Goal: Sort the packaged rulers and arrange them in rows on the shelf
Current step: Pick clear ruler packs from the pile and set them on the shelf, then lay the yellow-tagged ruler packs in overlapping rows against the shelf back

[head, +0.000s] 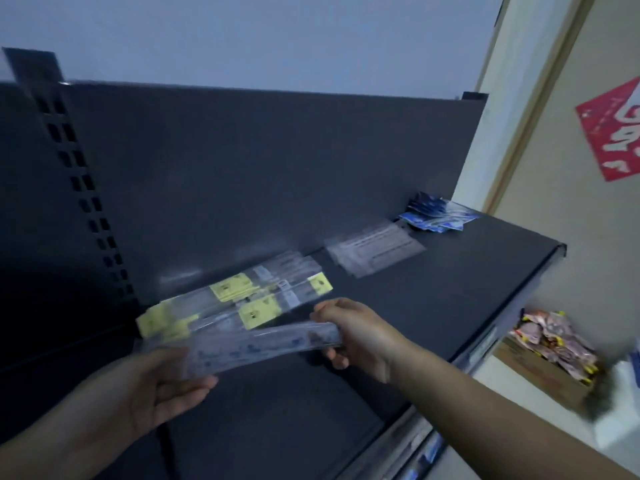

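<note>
A clear packaged ruler (263, 344) is held just above the dark shelf (433, 299), one end in each hand. My left hand (162, 389) grips its left end, and my right hand (353, 337) pinches its right end. Behind it, a loose pile of ruler packs with yellow labels (239, 303) lies on the shelf against the back panel. Further right lies a stack of clear packs with white labels (375, 252). A heap of blue packs (436, 213) sits at the shelf's far right corner. The picture is blurred.
The shelf's dark back panel (263, 174) rises behind the packs, with a slotted upright (79, 188) at the left. Past the shelf's right edge, a cardboard box of reddish packets (554, 348) stands lower down. A red sign (613, 129) hangs on the door to the right.
</note>
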The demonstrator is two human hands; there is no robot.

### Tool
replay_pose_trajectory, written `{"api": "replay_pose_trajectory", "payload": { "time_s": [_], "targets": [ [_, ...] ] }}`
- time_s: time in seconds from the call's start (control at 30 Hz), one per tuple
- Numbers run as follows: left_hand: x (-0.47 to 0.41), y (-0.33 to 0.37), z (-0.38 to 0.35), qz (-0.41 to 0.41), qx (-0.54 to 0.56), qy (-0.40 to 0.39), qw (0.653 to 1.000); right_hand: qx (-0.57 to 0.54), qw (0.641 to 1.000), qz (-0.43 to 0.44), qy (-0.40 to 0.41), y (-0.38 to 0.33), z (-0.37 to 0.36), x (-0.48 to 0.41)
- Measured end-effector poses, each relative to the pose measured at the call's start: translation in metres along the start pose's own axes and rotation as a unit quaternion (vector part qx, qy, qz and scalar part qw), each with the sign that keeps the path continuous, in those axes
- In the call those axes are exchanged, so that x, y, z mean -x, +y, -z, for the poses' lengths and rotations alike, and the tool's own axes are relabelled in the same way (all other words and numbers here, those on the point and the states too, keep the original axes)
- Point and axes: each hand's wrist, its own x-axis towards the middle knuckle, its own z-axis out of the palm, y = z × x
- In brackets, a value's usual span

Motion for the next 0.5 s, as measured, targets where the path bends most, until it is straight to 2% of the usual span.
{"api": "replay_pose_trajectory", "payload": {
  "time_s": [0.27, 0.37, 0.5],
  "targets": [
    [-0.081, -0.020, -0.174, 0.006, 0.028, -0.028, 0.999, 0.098, 0.994, 0.024, 0.028, -0.055, 0.189, -0.068],
    [-0.108, -0.011, -0.226, -0.009, 0.049, -0.029, 0.998, 0.122, 0.990, 0.046, 0.059, -0.084, 0.227, -0.097],
    [-0.132, 0.005, -0.263, -0.070, 0.101, -0.062, 0.990, 0.110, 0.984, 0.110, 0.088, -0.112, 0.250, -0.138]
  ]
}}
